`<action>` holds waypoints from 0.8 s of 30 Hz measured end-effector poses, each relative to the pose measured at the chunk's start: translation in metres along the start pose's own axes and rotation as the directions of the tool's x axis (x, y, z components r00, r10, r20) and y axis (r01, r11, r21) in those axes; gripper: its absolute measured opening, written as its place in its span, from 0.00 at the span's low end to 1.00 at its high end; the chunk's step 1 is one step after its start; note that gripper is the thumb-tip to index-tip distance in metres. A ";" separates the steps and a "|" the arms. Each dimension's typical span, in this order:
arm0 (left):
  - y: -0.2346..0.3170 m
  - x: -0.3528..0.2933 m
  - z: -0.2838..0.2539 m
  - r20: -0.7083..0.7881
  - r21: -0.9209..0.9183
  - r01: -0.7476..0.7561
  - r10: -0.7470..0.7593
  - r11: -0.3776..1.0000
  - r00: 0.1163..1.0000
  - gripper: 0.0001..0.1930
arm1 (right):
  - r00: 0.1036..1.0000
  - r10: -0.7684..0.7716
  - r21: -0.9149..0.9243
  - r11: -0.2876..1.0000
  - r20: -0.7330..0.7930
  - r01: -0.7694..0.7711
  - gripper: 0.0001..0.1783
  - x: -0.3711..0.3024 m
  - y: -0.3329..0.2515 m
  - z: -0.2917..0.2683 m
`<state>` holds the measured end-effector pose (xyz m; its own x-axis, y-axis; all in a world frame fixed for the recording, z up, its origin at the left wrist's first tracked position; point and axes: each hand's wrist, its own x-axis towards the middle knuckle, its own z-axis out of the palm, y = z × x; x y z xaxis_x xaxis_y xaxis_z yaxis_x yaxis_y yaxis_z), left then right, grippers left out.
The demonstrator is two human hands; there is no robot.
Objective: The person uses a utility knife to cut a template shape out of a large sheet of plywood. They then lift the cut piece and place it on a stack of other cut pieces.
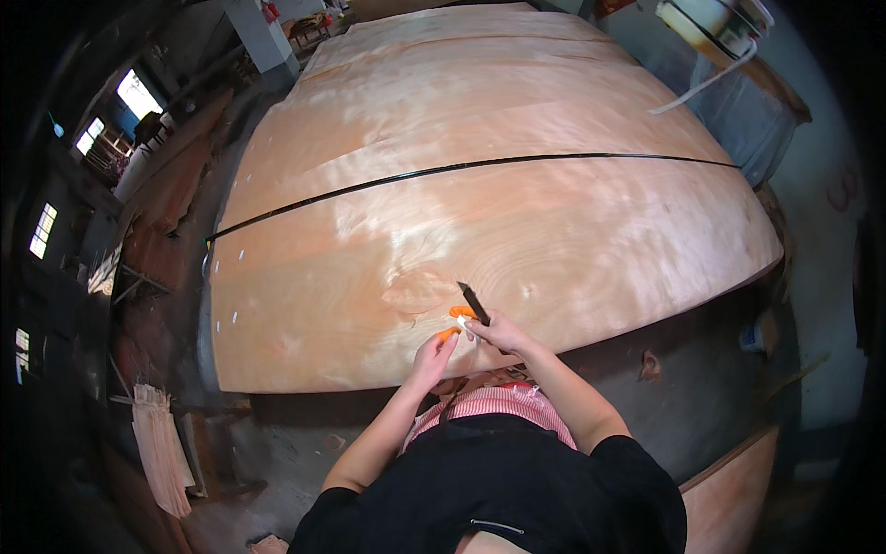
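My right hand (503, 332) is closed around a black utility knife (474, 303), its slanted tip pointing up and away from me. Orange coverings, which look like finger cots, show at the fingertips: one orange cover (460, 312) by the right hand, another orange cover (448, 334) by the left. My left hand (432, 358) meets the right one in a pinch. Between them is a small white piece (461, 323), too small to name. Both hands are over the near edge of a large stack of thin wood veneer sheets (323, 305).
A black strip (461, 167) crosses the stack from side to side. At the upper right, a white container (711, 26) with a pale strap stands beside plastic sheeting. Veneer scraps (159, 448) hang at the lower left, and a wooden panel (734, 494) leans at the lower right.
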<state>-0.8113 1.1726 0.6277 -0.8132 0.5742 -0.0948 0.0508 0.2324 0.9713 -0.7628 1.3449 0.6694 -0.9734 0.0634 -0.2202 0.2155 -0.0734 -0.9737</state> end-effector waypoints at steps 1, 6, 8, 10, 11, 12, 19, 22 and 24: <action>0.005 0.004 0.001 -0.023 -0.059 0.041 -0.042 0.997 0.999 0.13 | 0.999 -0.022 -0.024 0.999 0.039 0.023 0.10 0.001 -0.005 0.006; 0.015 0.008 -0.009 -0.058 -0.166 0.036 -0.046 0.985 0.997 0.12 | 0.999 -0.021 -0.091 0.996 0.028 0.023 0.08 0.011 0.004 0.028; 0.010 0.012 -0.015 -0.109 -0.127 0.027 -0.041 0.992 0.993 0.12 | 0.997 -0.074 -0.147 0.987 -0.010 0.072 0.08 0.022 0.022 0.034; 0.017 0.012 -0.026 -0.074 -0.111 0.008 -0.016 0.994 0.997 0.11 | 0.999 0.053 -0.241 0.969 -0.013 -0.055 0.13 0.032 0.039 0.037; 0.001 0.015 -0.028 -0.090 -0.134 0.000 -0.012 0.991 0.996 0.10 | 0.997 0.035 -0.087 0.995 -0.074 -0.041 0.14 0.033 0.042 0.046; -0.012 0.014 -0.031 -0.107 -0.156 -0.008 -0.009 0.988 0.994 0.10 | 0.989 0.027 0.064 0.998 -0.143 -0.018 0.14 0.031 0.034 0.060; -0.029 0.029 -0.059 -0.131 -0.006 -0.131 0.129 0.991 0.983 0.09 | 0.955 0.125 -0.184 0.967 -0.271 -0.179 0.09 0.021 0.066 0.072; -0.036 0.042 -0.064 -0.022 0.254 -0.348 0.365 0.902 0.931 0.09 | 0.895 0.389 -0.057 0.911 -0.220 -0.409 0.09 0.011 0.053 0.070; -0.048 0.053 -0.071 0.106 0.459 -0.375 0.369 0.806 0.923 0.15 | 0.896 0.391 -0.146 0.894 -0.212 -0.424 0.09 0.015 0.047 0.060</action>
<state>-0.8983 1.1358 0.5918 -0.6705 0.6992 0.2481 0.6117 0.3319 0.7181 -0.7719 1.2832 0.6236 -0.7711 0.2396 -0.5899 0.6170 0.0525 -0.7852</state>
